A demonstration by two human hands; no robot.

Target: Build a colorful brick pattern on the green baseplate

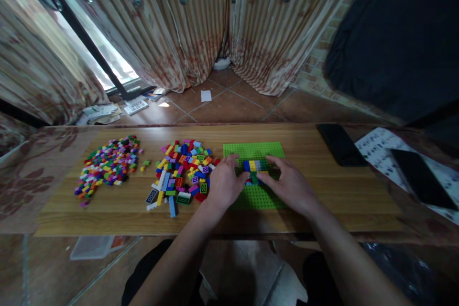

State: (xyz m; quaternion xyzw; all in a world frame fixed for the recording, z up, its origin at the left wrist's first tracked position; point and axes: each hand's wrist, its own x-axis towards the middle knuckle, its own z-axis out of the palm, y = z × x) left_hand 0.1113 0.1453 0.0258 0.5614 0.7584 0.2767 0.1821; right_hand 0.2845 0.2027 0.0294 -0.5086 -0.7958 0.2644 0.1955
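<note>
A green studded baseplate point(253, 197) lies on the wooden board, with a small build of toy bricks point(255, 166) in blue, yellow, grey and green at its middle. My left hand point(226, 180) is curled at the left side of the build, its thumb near the front bricks. From the right, my right hand point(289, 182) bends round the same build, thumb at its front and index finger at its back right. Both hands' fingers touch or nearly touch the bricks and hide part of them. Left of the plate is a pile of mixed larger toy bricks point(186, 167).
Smaller bricks point(107, 165) form a second pile farther left on the wooden board point(308, 222). A black phone point(341, 144) lies at the right end, beside a printed sheet point(382, 146) and another dark phone-like device point(423, 178). Striped curtains point(193, 28) hang beyond.
</note>
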